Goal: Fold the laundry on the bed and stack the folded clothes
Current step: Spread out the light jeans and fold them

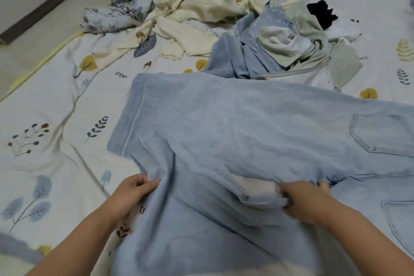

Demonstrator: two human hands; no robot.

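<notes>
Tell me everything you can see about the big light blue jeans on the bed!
The light blue jeans look like soft, faded denim with pale stitching. They lie spread across the leaf-print bedsheet, legs pointing left with a wide hem there, and back pockets show at the right. The near leg is rumpled and partly lifted. The left hand pinches its edge; the right hand grips fabric near the crotch seam.

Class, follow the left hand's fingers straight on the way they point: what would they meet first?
The left hand points rightward into the light blue jeans it already grips, so more denim folds come first, probably.
</notes>
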